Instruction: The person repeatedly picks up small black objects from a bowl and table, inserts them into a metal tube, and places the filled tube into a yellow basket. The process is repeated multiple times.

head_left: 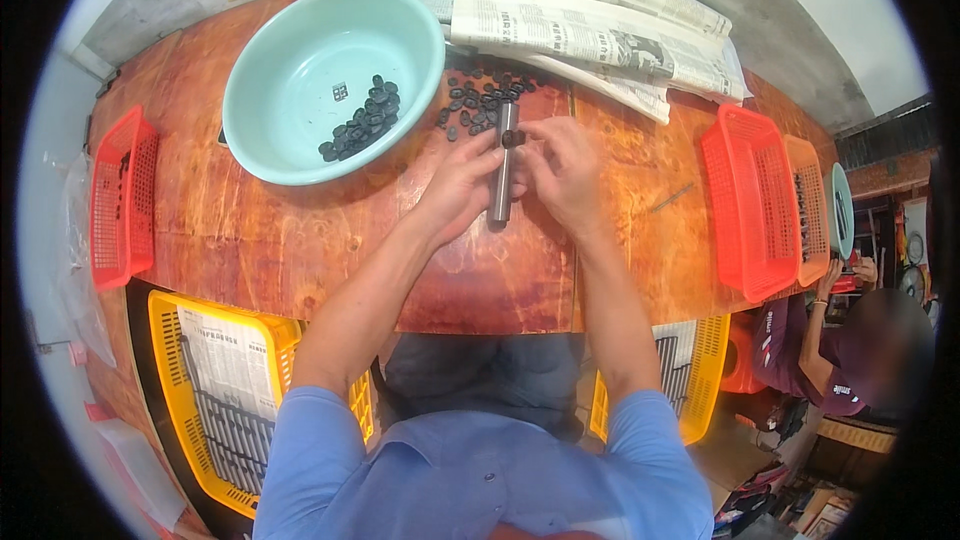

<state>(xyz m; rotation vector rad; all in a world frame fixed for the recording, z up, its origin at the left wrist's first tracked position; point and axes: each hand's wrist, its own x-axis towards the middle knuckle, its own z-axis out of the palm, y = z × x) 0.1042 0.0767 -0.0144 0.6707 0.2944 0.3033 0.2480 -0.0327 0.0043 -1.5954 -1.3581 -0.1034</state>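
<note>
While the left hand [458, 186] is curled round a metal tube [501, 188], the right hand [562, 172] pinches a black piece [513, 138] against it. A turquoise basin [285, 80] stands beyond them, left.

The tube [501, 190] is smooth grey metal with a soft sheen. The small black pieces [488, 98] beyond it look moulded, rubber or plastic, which cannot be told. At far left, the basin [285, 75] is smooth, faintly glossy pale-green plastic. The desk [330, 258] is reddish wood, blotchy, shiny in patches. Matt, creased paper forms the newspapers [580, 35] at the far side. The right red basket [757, 195] is perforated plastic; the near shirt [450, 475] is matt blue cloth.
</note>
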